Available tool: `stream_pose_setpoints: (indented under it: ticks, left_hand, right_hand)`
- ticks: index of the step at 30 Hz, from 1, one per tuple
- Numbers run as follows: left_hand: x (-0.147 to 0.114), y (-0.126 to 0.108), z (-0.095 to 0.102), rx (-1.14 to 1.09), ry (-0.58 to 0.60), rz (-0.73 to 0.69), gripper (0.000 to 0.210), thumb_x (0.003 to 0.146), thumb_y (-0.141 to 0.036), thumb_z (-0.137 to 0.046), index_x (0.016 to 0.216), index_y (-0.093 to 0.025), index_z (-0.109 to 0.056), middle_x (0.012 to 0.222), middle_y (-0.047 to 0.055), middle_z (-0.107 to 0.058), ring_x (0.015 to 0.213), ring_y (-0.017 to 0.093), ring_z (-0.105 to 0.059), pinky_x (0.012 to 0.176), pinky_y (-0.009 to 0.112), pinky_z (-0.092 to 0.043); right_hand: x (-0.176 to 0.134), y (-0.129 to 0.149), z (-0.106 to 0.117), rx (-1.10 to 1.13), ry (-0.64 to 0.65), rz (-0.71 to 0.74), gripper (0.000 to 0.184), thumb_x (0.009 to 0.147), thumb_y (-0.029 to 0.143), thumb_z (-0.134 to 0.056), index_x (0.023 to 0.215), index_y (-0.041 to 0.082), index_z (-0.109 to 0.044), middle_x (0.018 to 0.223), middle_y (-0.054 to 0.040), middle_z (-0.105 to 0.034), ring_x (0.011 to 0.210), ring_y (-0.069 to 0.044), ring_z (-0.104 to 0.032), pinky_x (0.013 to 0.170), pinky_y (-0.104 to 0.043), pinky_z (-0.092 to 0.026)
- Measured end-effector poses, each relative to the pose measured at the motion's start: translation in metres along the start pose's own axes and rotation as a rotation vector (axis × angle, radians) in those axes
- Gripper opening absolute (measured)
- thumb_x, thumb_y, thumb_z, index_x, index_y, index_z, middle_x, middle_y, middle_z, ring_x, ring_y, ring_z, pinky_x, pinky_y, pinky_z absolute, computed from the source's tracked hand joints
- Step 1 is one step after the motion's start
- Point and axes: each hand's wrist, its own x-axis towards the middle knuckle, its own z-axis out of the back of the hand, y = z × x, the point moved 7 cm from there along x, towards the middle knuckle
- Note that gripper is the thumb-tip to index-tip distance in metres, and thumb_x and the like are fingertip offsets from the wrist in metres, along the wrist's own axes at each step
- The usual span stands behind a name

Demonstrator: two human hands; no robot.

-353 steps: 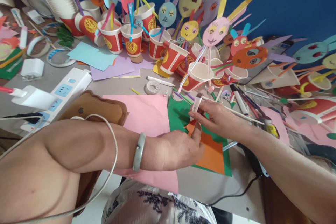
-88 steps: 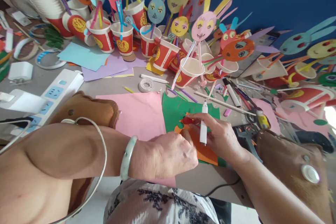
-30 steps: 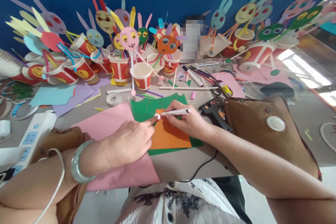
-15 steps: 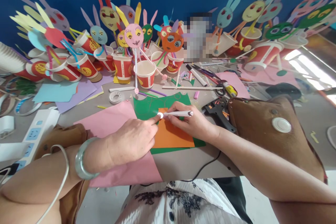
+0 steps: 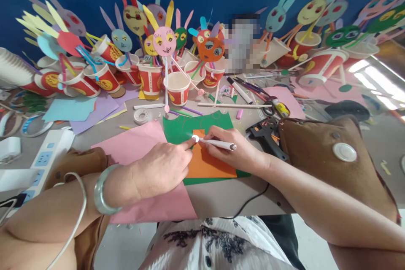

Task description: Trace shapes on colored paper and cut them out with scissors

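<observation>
In the head view, my right hand (image 5: pixel 236 147) is closed around a white pen (image 5: pixel 223 145). Its tip is at the edge of a small white disc (image 5: pixel 195 138) lying on orange paper (image 5: pixel 215 166). From the other side, the index finger of my left hand (image 5: pixel 160 166) presses on the disc, while the other fingers curl under. Beneath the orange sheet is green paper (image 5: pixel 177 123) with curved outlines drawn on it. Pink paper (image 5: pixel 136 143) lies under my left hand and forearm.
Paper cups (image 5: pixel 179 89) holding paper faces line the back. A black glue gun (image 5: pixel 265 137) and a brown cushion (image 5: pixel 316 147) lie on the right. A tape roll (image 5: pixel 141 115) sits behind the pink paper, and a power strip (image 5: pixel 47 156) is at left.
The pen has shifted slightly around the disc's edge, and its back end tilts a little lower. My left finger stays on the disc. The whole view has shifted slightly.
</observation>
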Motion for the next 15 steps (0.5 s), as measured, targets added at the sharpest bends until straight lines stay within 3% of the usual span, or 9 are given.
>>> stream_pose_setpoints:
  ticks: [15]
  left_hand:
    - [0.000, 0.000, 0.000, 0.021, -0.029, -0.036, 0.020, 0.088, -0.016, -0.046, 0.084, -0.015, -0.066, 0.132, 0.013, -0.061, 0.056, 0.010, -0.059, 0.053, 0.029, -0.049]
  right_hand:
    - [-0.005, 0.011, -0.001, 0.045, 0.075, 0.051, 0.005, 0.083, 0.019, -0.051, 0.082, 0.021, -0.055, 0.057, 0.0032, -0.059, 0.047, -0.010, -0.046, 0.051, -0.022, -0.036]
